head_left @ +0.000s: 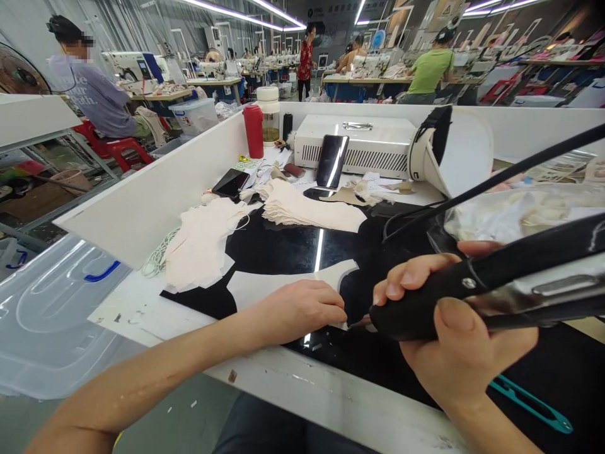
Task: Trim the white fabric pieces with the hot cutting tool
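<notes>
My left hand [302, 309] lies over a white fabric piece [269, 287], its fingers closed on the right-hand corner. The piece rests on a glossy black work surface [283, 249]. Wrapped around a thick black hand-held tool [420, 315] with a metal lever along its side is my right hand [466, 353]. The tool's thin metal tip points left, close to my left fingertips and the fabric corner; whether it touches the cloth I cannot tell. Beyond my hands lie a fanned stack of cream fabric pieces [307, 208] and a second cream stack [198, 243].
A white vented box [363, 148] stands at the back, a phone [332, 161] leaning on it. Nearby are a red tumbler [254, 132] and another phone [231, 183]. A black cable [524, 164] crosses the right side. Teal snips [534, 403] lie by my right wrist.
</notes>
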A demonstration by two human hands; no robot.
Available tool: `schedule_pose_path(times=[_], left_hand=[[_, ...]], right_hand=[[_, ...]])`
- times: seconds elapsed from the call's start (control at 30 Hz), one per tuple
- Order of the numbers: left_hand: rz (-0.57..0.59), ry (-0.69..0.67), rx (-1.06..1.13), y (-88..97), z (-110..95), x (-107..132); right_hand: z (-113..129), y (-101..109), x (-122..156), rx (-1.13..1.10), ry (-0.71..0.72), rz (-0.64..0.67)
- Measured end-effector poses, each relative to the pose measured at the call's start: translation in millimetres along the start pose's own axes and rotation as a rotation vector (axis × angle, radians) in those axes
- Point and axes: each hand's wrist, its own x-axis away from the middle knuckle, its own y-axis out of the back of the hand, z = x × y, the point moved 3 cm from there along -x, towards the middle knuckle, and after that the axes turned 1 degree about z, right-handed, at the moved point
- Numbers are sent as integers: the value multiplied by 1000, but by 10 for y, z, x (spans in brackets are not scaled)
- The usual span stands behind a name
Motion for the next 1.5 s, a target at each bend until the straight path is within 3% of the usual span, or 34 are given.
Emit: schedule_pose_path(times=[0.27,0.67,1.5], left_hand=[[2,0,11,8,-1,30],[-54,-105,-74,12,-8,66],[-67,-74,-56,-46,22,111]], right_hand=[[1,11,-5,-27,0,24],[-7,3,-15,-4,21,27],[-30,-10,-36,-53,44,-52]])
